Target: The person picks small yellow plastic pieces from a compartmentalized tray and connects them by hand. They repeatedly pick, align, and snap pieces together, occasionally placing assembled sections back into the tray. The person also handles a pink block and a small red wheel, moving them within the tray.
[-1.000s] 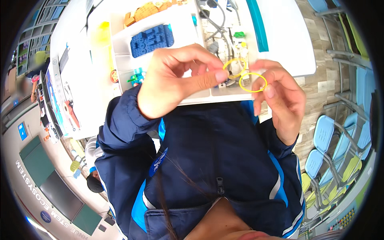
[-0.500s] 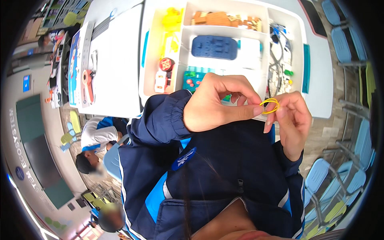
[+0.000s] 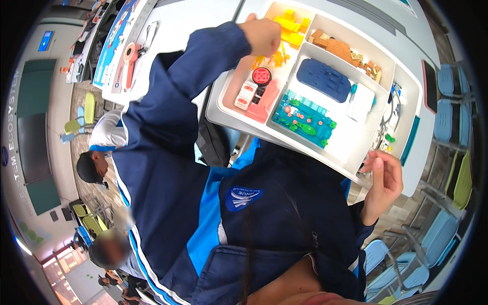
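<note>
reaching into the far corner of the white plastic compartment tray [image 3: 351,162], the left hand [image 3: 264,33] is curled over the pile of small yellow plastic pieces [image 3: 290,28] in the top compartment, so this looks like the picking step; its fingers are folded under and hidden, and i cannot tell whether they have closed on a piece. the right hand [image 3: 384,180] hovers at the tray's near right edge, fingers loosely spread and holding nothing that shows. a clean lift would call for pinching one yellow piece free of its neighbours without dragging others out. around it lie a red round wheel-like part [image 3: 262,75] on a pink block [image 3: 267,99], a dark blue moulded plate [image 3: 324,79], a teal flat board with small pegs [image 3: 303,119], brown wooden bits [image 3: 345,51] and some wires [image 3: 391,114]. the tray sits on a white bench [image 3: 203,20]. the person's own dark blue sleeve [image 3: 203,66] crosses the view and could brush the tray's near wall.
</note>
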`<act>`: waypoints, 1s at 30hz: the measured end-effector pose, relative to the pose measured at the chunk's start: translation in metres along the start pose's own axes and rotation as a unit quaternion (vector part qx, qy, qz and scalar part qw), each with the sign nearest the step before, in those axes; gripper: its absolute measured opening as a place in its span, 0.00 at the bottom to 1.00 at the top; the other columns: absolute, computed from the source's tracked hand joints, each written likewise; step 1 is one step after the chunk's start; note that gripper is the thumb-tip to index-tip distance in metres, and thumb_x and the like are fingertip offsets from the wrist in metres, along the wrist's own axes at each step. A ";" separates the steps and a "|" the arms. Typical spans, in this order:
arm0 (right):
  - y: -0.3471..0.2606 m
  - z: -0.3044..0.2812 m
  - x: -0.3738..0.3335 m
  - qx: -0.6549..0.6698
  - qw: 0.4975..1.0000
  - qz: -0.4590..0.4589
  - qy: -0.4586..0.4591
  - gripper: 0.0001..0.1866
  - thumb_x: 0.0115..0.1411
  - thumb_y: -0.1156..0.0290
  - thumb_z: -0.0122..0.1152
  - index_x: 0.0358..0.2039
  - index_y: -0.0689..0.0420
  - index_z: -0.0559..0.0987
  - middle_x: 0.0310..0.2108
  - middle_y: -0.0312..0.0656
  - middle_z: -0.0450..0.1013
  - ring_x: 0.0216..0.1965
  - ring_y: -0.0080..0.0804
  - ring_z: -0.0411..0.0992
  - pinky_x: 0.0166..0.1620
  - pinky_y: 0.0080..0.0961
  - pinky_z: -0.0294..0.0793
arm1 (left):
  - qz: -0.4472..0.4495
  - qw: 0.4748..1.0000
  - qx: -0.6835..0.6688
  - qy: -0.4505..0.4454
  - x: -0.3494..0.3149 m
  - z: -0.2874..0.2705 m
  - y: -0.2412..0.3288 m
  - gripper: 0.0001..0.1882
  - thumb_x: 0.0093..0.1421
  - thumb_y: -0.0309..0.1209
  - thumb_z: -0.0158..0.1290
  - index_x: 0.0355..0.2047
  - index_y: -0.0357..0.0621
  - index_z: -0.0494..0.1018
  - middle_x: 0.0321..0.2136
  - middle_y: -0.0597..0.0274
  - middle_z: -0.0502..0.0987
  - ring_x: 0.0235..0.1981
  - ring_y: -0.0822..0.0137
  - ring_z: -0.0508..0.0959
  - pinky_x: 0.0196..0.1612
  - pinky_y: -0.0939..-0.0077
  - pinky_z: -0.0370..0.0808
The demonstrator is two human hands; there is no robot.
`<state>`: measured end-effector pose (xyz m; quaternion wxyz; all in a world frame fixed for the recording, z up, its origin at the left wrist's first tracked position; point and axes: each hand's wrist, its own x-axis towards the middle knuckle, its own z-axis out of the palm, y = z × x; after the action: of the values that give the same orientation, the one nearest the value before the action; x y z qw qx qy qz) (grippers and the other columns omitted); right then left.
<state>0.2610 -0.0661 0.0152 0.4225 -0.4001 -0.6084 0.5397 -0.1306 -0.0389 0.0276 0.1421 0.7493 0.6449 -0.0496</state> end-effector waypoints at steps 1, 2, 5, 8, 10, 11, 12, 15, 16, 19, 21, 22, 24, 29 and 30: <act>-0.003 0.003 -0.001 0.001 1.000 0.005 0.012 0.06 0.62 0.76 0.56 0.38 0.66 0.76 0.33 0.46 0.76 0.29 0.24 0.72 0.33 0.19 0.72 | 0.000 1.000 0.022 -0.003 0.007 0.005 -0.001 0.03 0.44 0.25 0.61 0.23 0.43 0.81 0.24 0.60 0.80 0.29 0.63 0.79 0.38 0.67 0.66; -0.003 0.002 -0.001 -0.008 1.000 0.007 0.023 0.06 0.62 0.76 0.56 0.38 0.66 0.76 0.33 0.46 0.76 0.29 0.24 0.72 0.33 0.19 0.72 | 0.012 0.999 0.043 -0.009 0.024 0.011 -0.005 0.04 0.42 0.25 0.62 0.22 0.47 0.81 0.24 0.63 0.81 0.29 0.64 0.79 0.42 0.61 0.62; 0.002 -0.001 -0.004 -0.017 0.999 0.009 0.041 0.06 0.62 0.76 0.57 0.37 0.65 0.76 0.32 0.46 0.77 0.28 0.24 0.72 0.33 0.19 0.72 | 0.038 0.998 0.007 -0.048 0.042 0.016 -0.002 0.04 0.42 0.24 0.62 0.22 0.43 0.81 0.24 0.60 0.81 0.30 0.63 0.79 0.41 0.66 0.65; 0.005 -0.007 -0.004 -0.017 0.999 0.009 0.049 0.06 0.62 0.76 0.57 0.37 0.65 0.76 0.31 0.46 0.77 0.28 0.24 0.72 0.33 0.18 0.71 | 0.047 0.995 -0.032 -0.077 0.041 0.014 0.002 0.04 0.42 0.24 0.63 0.22 0.43 0.81 0.24 0.61 0.81 0.31 0.64 0.79 0.41 0.65 0.66; 0.006 -0.009 -0.004 -0.013 0.999 0.008 0.049 0.06 0.62 0.76 0.58 0.37 0.65 0.76 0.31 0.46 0.77 0.28 0.24 0.72 0.33 0.18 0.71 | 0.044 0.994 -0.023 -0.099 0.042 0.023 -0.001 0.06 0.40 0.25 0.63 0.22 0.49 0.82 0.23 0.67 0.81 0.32 0.67 0.79 0.46 0.54 0.58; 0.006 -0.010 -0.004 -0.013 0.998 0.006 0.053 0.06 0.61 0.76 0.58 0.37 0.65 0.76 0.31 0.46 0.77 0.28 0.24 0.72 0.33 0.18 0.71 | 0.053 0.993 -0.033 -0.096 0.046 0.024 0.000 0.05 0.41 0.25 0.62 0.21 0.49 0.82 0.22 0.68 0.81 0.32 0.67 0.79 0.45 0.55 0.59; 0.007 -0.010 -0.004 -0.013 0.998 0.004 0.057 0.06 0.61 0.77 0.58 0.37 0.65 0.76 0.31 0.46 0.77 0.28 0.24 0.72 0.33 0.18 0.71 | 0.062 0.993 -0.043 -0.093 0.046 0.026 -0.001 0.04 0.41 0.25 0.61 0.20 0.49 0.82 0.21 0.68 0.80 0.31 0.67 0.79 0.44 0.57 0.61; 0.005 -0.010 -0.004 -0.011 0.998 0.006 0.058 0.06 0.61 0.77 0.58 0.38 0.65 0.76 0.31 0.45 0.77 0.28 0.24 0.72 0.33 0.19 0.72 | 0.081 0.992 -0.047 -0.084 0.044 0.025 -0.002 0.03 0.44 0.24 0.60 0.21 0.46 0.81 0.22 0.63 0.80 0.29 0.66 0.80 0.39 0.64 0.67; 0.004 -0.009 -0.004 -0.010 0.998 0.008 0.057 0.06 0.61 0.78 0.58 0.38 0.65 0.76 0.30 0.45 0.77 0.28 0.24 0.72 0.34 0.19 0.72 | 0.087 0.992 -0.044 -0.081 0.042 0.024 -0.004 0.02 0.45 0.24 0.60 0.22 0.45 0.81 0.23 0.61 0.80 0.29 0.64 0.80 0.36 0.67 0.70; 0.003 -0.011 -0.005 -0.005 0.998 0.018 0.063 0.06 0.60 0.78 0.59 0.38 0.65 0.77 0.30 0.44 0.78 0.28 0.23 0.72 0.35 0.18 0.72 | 0.098 0.994 -0.021 -0.036 0.040 0.028 -0.011 0.02 0.44 0.26 0.58 0.20 0.48 0.80 0.21 0.62 0.79 0.27 0.63 0.80 0.34 0.65 0.68; 0.001 -0.012 -0.007 -0.006 0.997 0.032 0.075 0.06 0.60 0.77 0.60 0.37 0.65 0.78 0.30 0.43 0.78 0.28 0.21 0.72 0.36 0.18 0.72 | 0.101 0.994 -0.014 -0.030 0.040 0.034 -0.018 0.02 0.43 0.28 0.58 0.18 0.51 0.80 0.19 0.63 0.79 0.27 0.62 0.80 0.34 0.64 0.67; 0.001 -0.014 -0.009 -0.001 0.996 0.031 0.085 0.06 0.59 0.78 0.61 0.37 0.65 0.78 0.30 0.42 0.77 0.29 0.22 0.74 0.36 0.17 0.72 | 0.098 0.994 0.001 -0.042 0.046 0.034 -0.013 0.02 0.44 0.28 0.58 0.18 0.51 0.79 0.19 0.64 0.79 0.27 0.62 0.80 0.35 0.64 0.67; 0.000 -0.018 -0.011 -0.007 0.994 0.026 0.103 0.06 0.59 0.80 0.61 0.37 0.66 0.78 0.29 0.42 0.77 0.30 0.23 0.75 0.35 0.17 0.72 | 0.083 0.994 0.061 -0.041 0.039 0.025 -0.001 0.02 0.45 0.28 0.58 0.20 0.51 0.80 0.20 0.65 0.79 0.28 0.63 0.80 0.40 0.67 0.66; -0.001 -0.044 -0.014 -0.020 0.988 -0.047 0.148 0.06 0.57 0.81 0.62 0.37 0.65 0.79 0.32 0.43 0.77 0.30 0.24 0.75 0.35 0.18 0.72 | 0.087 0.995 0.025 -0.030 0.033 0.025 -0.001 0.02 0.46 0.27 0.60 0.21 0.43 0.79 0.20 0.63 0.79 0.27 0.64 0.79 0.39 0.70 0.67; -0.001 -0.053 -0.011 -0.113 0.978 -0.070 0.160 0.07 0.56 0.81 0.63 0.36 0.64 0.79 0.35 0.43 0.77 0.34 0.27 0.74 0.38 0.20 0.72 | 0.073 0.997 -0.013 -0.013 0.032 0.021 0.003 0.01 0.46 0.25 0.60 0.22 0.43 0.79 0.21 0.62 0.79 0.27 0.64 0.79 0.37 0.70 0.68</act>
<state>0.3150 -0.0594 0.0189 0.5030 -0.4828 -0.6165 0.3659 -0.1204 -0.0148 -0.0001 0.1635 0.7920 0.5868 -0.0404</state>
